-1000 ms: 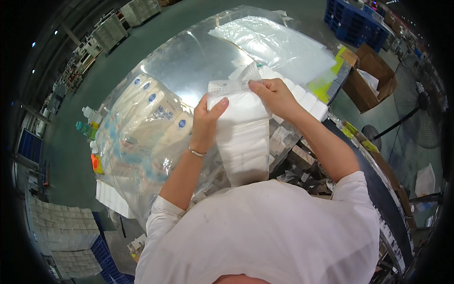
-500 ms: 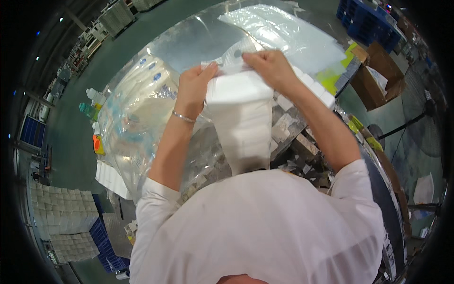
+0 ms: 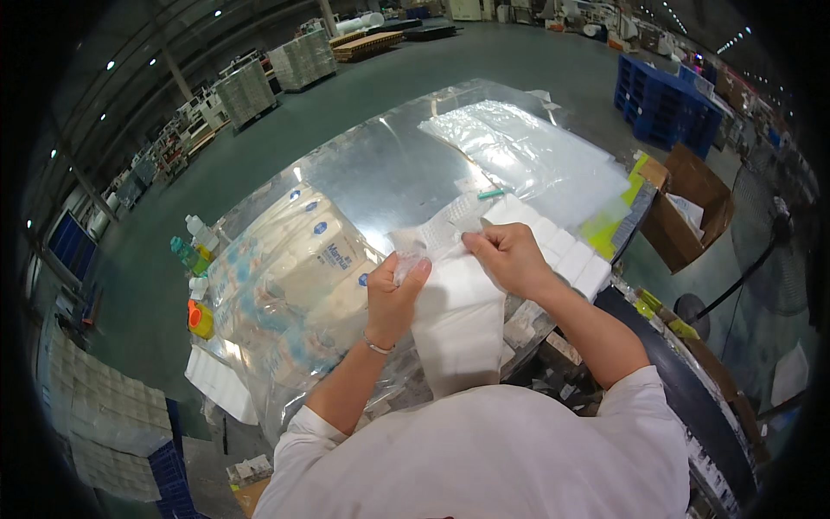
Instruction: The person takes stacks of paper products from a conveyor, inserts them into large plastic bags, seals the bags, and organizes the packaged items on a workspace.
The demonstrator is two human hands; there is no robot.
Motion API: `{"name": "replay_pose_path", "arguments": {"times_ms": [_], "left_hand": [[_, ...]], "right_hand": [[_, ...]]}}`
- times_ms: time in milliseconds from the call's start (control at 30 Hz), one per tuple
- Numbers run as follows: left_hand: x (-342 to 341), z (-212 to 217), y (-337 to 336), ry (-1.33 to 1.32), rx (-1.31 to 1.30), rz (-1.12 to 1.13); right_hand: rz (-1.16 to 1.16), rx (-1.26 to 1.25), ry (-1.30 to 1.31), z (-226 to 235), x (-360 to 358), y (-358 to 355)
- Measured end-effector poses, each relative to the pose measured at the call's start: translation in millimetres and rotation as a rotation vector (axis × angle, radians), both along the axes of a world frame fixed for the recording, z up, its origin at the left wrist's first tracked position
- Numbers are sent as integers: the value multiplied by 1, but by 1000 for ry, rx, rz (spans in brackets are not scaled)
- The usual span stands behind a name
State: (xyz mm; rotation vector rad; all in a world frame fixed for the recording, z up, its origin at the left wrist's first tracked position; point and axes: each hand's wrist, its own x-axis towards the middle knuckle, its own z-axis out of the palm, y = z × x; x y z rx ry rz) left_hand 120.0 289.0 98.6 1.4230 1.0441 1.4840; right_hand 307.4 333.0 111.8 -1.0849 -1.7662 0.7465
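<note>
Between my hands is a translucent white sheet [image 3: 445, 227] with a dimpled texture, at the far end of a long, soft white bundle [image 3: 458, 311]. My left hand [image 3: 393, 296] pinches the sheet's left side between thumb and fingers; a bracelet circles that wrist. My right hand [image 3: 514, 259] is closed on its right side. The bundle runs back toward my body, where my shirt hides its near end. Just right of my right hand lies a row of white bundles [image 3: 566, 259]. Left of my left hand are printed cream packs [image 3: 316, 264] in clear plastic film.
Clear plastic bags [image 3: 536, 151] lie stacked at the far side of the metal table [image 3: 367, 169]. Bottles [image 3: 201, 232] and an orange-yellow container [image 3: 201, 318] stand along its left edge. An open cardboard box [image 3: 692, 212], a fan [image 3: 761, 229] and blue pallets [image 3: 666, 104] are at right.
The view has tilted up, showing more of the floor beyond the table. My hands still hold the sheet, which now spreads out and stands up more between them.
</note>
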Motion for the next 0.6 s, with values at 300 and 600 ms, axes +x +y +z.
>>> {"name": "replay_pose_path", "arguments": {"times_ms": [300, 600], "left_hand": [[-8, 11, -52, -238, -42, -18], [-40, -84, -19, -54, 80, 529]], "right_hand": [[587, -179, 382, -32, 23, -35], [240, 162, -380, 22, -13, -47]]}}
